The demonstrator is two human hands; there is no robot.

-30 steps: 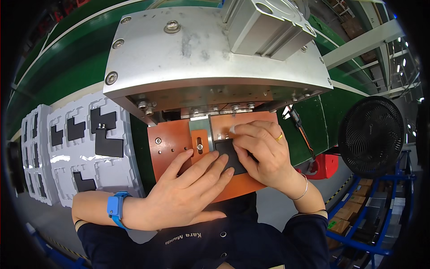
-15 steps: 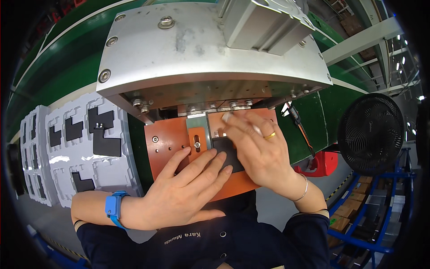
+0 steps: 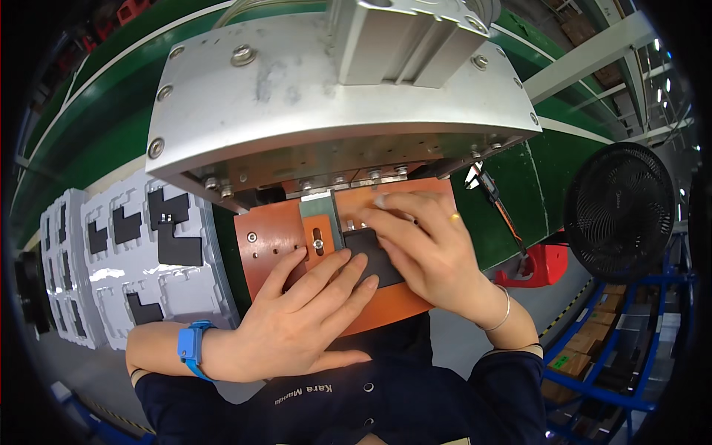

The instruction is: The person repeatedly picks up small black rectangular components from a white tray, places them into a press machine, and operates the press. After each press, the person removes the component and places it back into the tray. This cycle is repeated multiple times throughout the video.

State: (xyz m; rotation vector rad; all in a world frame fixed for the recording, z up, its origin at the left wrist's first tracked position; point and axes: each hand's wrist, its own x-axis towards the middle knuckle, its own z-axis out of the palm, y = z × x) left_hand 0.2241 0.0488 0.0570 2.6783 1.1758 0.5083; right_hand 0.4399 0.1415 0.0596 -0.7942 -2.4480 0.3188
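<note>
A black flat piece (image 3: 374, 259) with small silver tabs (image 3: 356, 225) at its far edge lies on the orange plate (image 3: 393, 305), beside a green and metal strip (image 3: 319, 211). My left hand (image 3: 304, 315) lies stretched out, its fingertips resting on the piece's left part and on a small slotted orange block (image 3: 318, 236). My right hand (image 3: 437, 252) is bent over the piece's right edge, index finger at the silver tabs and thumb at the side. Its fingers partly hide the contact. Above the plate's far edge stands a large metal press frame (image 3: 334, 96).
At left, white plastic trays (image 3: 189, 297) hold several black L-shaped pieces (image 3: 179, 248). A caliper (image 3: 489, 189) lies on the green table (image 3: 519, 215) at right. Further right are a red object (image 3: 545, 265), a black fan (image 3: 621, 211) and a blue rack (image 3: 608, 400) with boxes.
My right hand's fingers have come down closer to the silver tabs and are less blurred. My left hand stays on the black piece. The whole view has shifted slightly.
</note>
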